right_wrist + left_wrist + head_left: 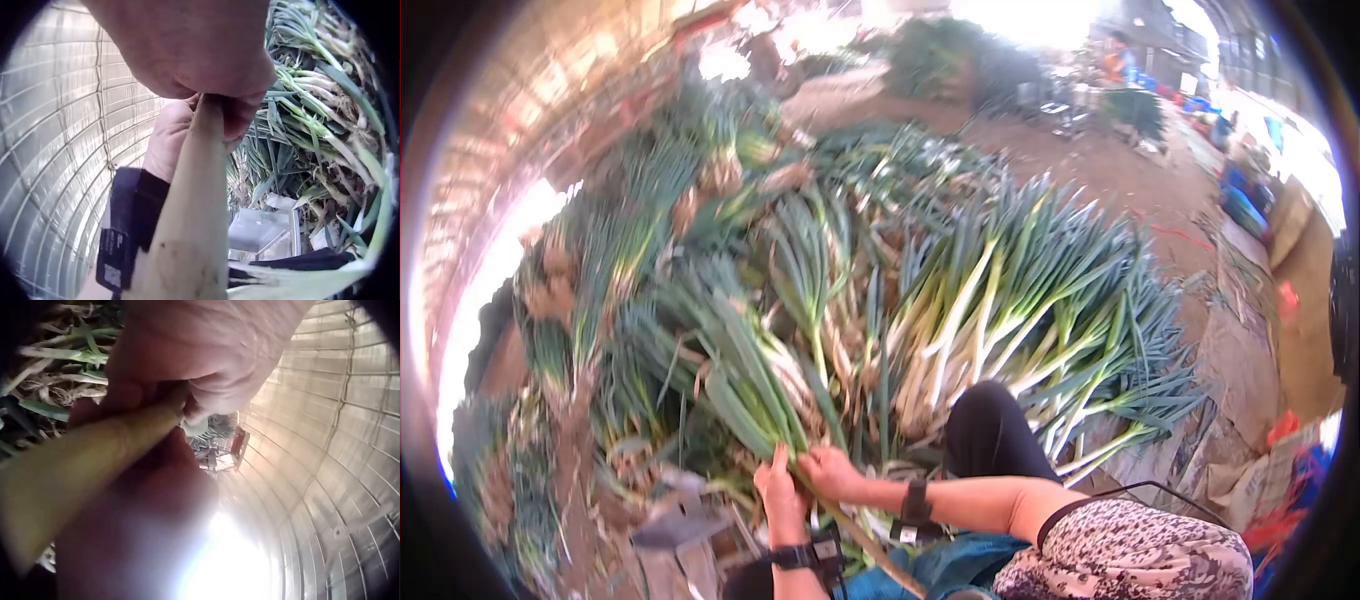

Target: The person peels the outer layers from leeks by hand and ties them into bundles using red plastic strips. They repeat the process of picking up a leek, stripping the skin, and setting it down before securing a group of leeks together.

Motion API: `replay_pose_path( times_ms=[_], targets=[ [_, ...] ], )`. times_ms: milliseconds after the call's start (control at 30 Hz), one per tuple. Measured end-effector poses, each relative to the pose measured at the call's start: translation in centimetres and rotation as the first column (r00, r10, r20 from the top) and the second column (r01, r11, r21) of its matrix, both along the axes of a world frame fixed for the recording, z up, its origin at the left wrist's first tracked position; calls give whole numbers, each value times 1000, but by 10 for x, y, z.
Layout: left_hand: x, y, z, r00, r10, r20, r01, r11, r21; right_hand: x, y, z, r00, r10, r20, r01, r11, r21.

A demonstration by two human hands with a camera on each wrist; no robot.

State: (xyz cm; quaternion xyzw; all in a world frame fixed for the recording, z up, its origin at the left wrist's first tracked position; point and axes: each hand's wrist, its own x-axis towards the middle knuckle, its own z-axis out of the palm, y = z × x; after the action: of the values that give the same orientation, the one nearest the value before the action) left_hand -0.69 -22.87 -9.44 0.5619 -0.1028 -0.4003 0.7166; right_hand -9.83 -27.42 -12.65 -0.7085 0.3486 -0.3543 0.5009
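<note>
Both hands are close together on one long green onion [752,405], its green leaves fanning forward and its pale stalk running back toward the body. My left hand [781,495] grips it with the thumb up, just where the leaves meet the stalk. Right beside it, my right hand [832,474] curls its fingers around the same onion. In the left wrist view the yellowish stalk [94,453] passes between the two hands. The right wrist view shows the white stalk [195,200] coming out from under the right hand [200,56], with the left hand [167,140] behind.
A fanned pile of pale-stemmed green onions [1040,290] lies to the right, past a dark-clad knee [995,425]. Rooty bundles [625,220] are heaped at the left. A grey metal box-like piece [682,522] sits low on the left. Another person [1116,62] is far back.
</note>
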Motion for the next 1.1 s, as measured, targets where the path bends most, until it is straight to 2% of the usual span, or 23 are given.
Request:
replay_pose_path(
  times_ms=[33,100,133,167,200,233,267,300,367,400,433,467,500,567,633,667,700,767,833,900,967,1100],
  targets=[
    [-4,-4,4,1000,-15,17,16,997,-70,5,-1,-10,995,-81,60,86,994,-74],
    [-9,-3,2,998,-4,60,10,995,-99,-3,3,1,996,-91,6,89,990,106],
    [-14,-2,5,1000,11,27,-8,995,-102,-17,6,13,997,-37,-65,58,934,351],
    [-17,1,9,1000,24,-6,-24,995,-99,-35,8,22,993,33,-116,41,814,579],
    [-12,5,14,998,45,-36,-47,997,-59,-55,10,13,994,19,-109,47,818,573],
    [-11,8,22,996,38,-75,-44,996,-79,-77,17,-9,948,274,-162,-148,831,536],
    [-12,10,28,997,-3,-80,-3,997,-76,-95,22,-32,831,507,-230,-341,790,510],
    [-15,14,31,995,-41,-87,35,997,-68,-102,24,-42,650,699,-299,-515,694,503],
    [-33,22,32,985,-119,-128,114,992,-44,-108,-10,-13,631,622,-463,-364,765,532],
    [-34,24,14,967,-161,-199,151,987,-62,-102,-32,-16,664,573,-481,-469,820,329],
    [-40,20,6,958,-135,-254,133,991,-27,-73,-60,-78,821,551,-148,-507,824,251],
    [-44,14,3,930,-180,-321,178,983,-36,-87,-68,-9,831,508,-228,-541,833,-116],
    [-48,6,3,896,-219,-388,218,975,-47,-77,-83,15,871,473,134,-428,597,678],
    [-57,-13,19,859,-262,-440,252,964,-82,-68,-102,42,884,440,156,-434,652,621],
    [-58,-33,25,821,-294,-489,277,955,-109,-65,-120,51,866,389,316,-494,559,666],
    [-52,-43,25,836,-347,-425,337,936,-101,-63,-129,44,815,328,477,-578,515,634],
    [-47,-52,25,843,-396,-364,392,916,-88,-62,-134,48,814,328,479,-579,515,632],
    [-46,-68,35,835,-419,-357,416,905,-88,-67,-137,64,878,231,419,-451,694,562],
    [-46,-79,42,853,-427,-300,426,902,-74,-71,-142,74,874,168,457,-426,717,551],
    [-47,-89,42,850,-455,-265,455,888,-65,-78,-148,79,919,149,364,-327,805,495],
    [-52,-95,38,882,-419,-214,414,908,-69,-79,-152,75,901,133,414,-341,806,483],
    [-59,-103,14,875,-387,-289,380,921,-83,-81,-147,69,929,65,365,-223,884,410]
  ],
)
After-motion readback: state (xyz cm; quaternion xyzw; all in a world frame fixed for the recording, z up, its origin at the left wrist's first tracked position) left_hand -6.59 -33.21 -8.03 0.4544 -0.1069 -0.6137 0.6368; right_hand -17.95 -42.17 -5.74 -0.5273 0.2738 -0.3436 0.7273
